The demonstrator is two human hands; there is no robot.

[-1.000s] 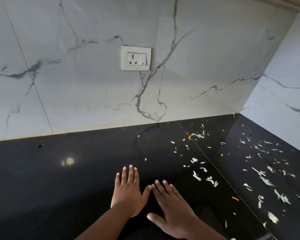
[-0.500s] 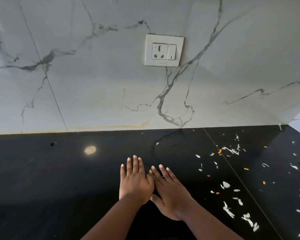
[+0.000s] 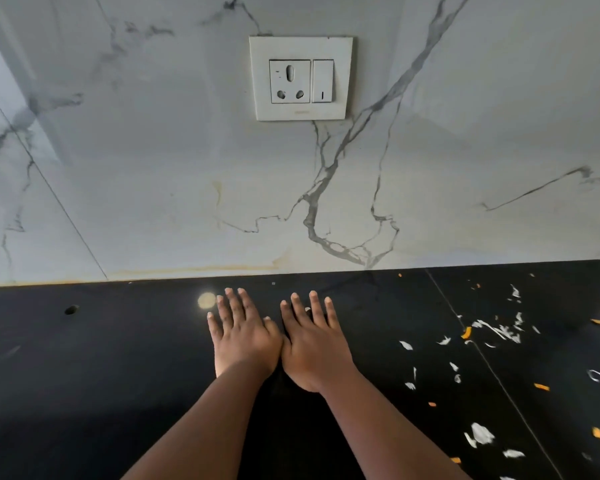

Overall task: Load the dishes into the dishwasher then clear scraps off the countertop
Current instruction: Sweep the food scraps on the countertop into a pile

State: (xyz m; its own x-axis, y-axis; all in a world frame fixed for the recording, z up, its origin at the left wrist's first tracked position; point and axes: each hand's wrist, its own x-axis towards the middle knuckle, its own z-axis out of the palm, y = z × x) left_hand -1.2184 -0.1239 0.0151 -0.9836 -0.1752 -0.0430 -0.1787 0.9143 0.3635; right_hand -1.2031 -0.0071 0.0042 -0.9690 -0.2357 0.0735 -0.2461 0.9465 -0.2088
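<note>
Both hands lie flat, palms down, on the glossy black counter [image 3: 101,375], side by side and touching along their inner edges near the thumbs. The left hand [image 3: 243,336] has its fingers [image 3: 234,306] straight and slightly spread, pointing toward the wall; the right hand [image 3: 314,341] matches it, fingers [image 3: 314,306] straight and a little fanned, holding nothing. The scraps [image 3: 499,330] are scattered over the counter to the right of the hands, well apart from them: white flakes and small orange bits, thickest near a thin seam [image 3: 492,372] that runs diagonally across the surface. Behind the counter rises a white marble-patterned wall [image 3: 153,168] with grey veins, and a white socket with a switch [image 3: 301,77] sits on it above the hands. A small dark hole [image 3: 71,309] shows in the counter at the left, and a round light reflection [image 3: 206,300] glints just beside the left fingertips
</note>
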